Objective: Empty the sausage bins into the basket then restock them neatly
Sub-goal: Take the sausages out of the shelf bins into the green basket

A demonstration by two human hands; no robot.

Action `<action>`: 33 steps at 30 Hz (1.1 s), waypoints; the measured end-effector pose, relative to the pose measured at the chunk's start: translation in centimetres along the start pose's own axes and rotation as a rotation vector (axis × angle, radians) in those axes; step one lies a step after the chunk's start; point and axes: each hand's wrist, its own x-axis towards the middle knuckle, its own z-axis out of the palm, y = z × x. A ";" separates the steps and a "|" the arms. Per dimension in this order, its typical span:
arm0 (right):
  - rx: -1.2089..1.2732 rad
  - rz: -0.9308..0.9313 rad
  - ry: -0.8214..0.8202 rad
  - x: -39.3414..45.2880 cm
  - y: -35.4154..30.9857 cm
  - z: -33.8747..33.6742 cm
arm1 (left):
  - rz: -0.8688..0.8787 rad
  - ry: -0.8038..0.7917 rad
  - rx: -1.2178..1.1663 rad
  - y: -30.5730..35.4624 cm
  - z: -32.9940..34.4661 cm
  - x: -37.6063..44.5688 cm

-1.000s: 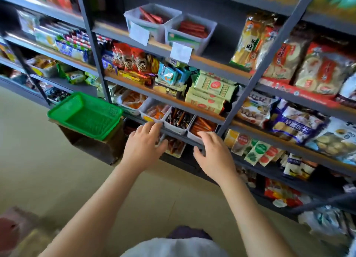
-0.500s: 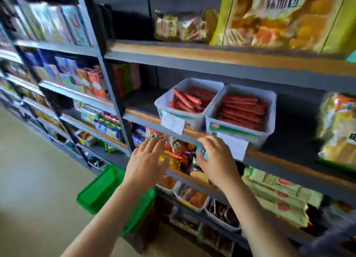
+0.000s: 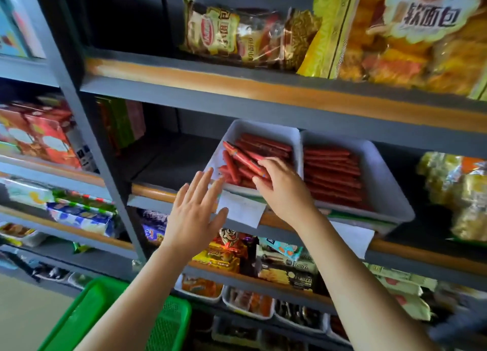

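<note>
Two white sausage bins stand side by side on the middle shelf. The left bin point(image 3: 266, 128) holds loose red sausages point(image 3: 263, 146) lying at mixed angles. The right bin point(image 3: 390, 184) holds red sausages point(image 3: 332, 171) stacked in even rows. My right hand point(image 3: 282, 187) reaches into the left bin, its fingers curled round a few sausages at the front. My left hand point(image 3: 196, 208) is spread flat with straight fingers just in front of the left bin's near-left corner and holds nothing. The green basket point(image 3: 87, 316) stands below at the lower left.
White price tags point(image 3: 241, 212) hang from the shelf edge under the bins. A dark upright post point(image 3: 87, 129) rises left of the bins. Snack bags fill the shelf above and the right side. Lower shelves carry boxed snacks and more small white bins point(image 3: 247, 303).
The view has risen from the low shelves to the sausage bins. Both hands moved up; my right hand went into the left bin and closed on sausages, my left hand came beside it.
</note>
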 end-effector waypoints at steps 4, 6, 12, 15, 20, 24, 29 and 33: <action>-0.042 0.251 -0.128 4.4 -2.2 1.3 | 0.080 -0.002 -0.070 -3.1 -0.1 1.1; -0.091 0.342 -0.191 5.9 -2.2 2.2 | 0.099 -0.017 -0.097 -3.6 -0.1 1.3; -0.126 0.450 -0.300 7.6 -1.6 2.6 | 0.107 -0.024 -0.190 -3.4 0.1 1.2; -0.214 0.436 -0.332 8.1 -2.1 2.9 | 0.082 -0.010 -0.245 -3.1 0.5 1.1; -0.306 0.460 -0.373 9.0 -3.2 3.2 | 0.055 -0.005 -0.240 -3.0 0.1 1.0; -0.274 0.496 -0.349 8.7 -2.0 2.2 | 0.046 -0.025 -0.222 -2.8 -0.3 1.0; -0.242 0.475 -0.309 8.1 -1.0 2.2 | 0.026 -0.046 -0.218 -2.6 -0.4 1.1; -0.266 0.448 -0.272 8.2 -0.8 1.5 | 0.025 -0.056 -0.230 -2.6 -0.5 1.0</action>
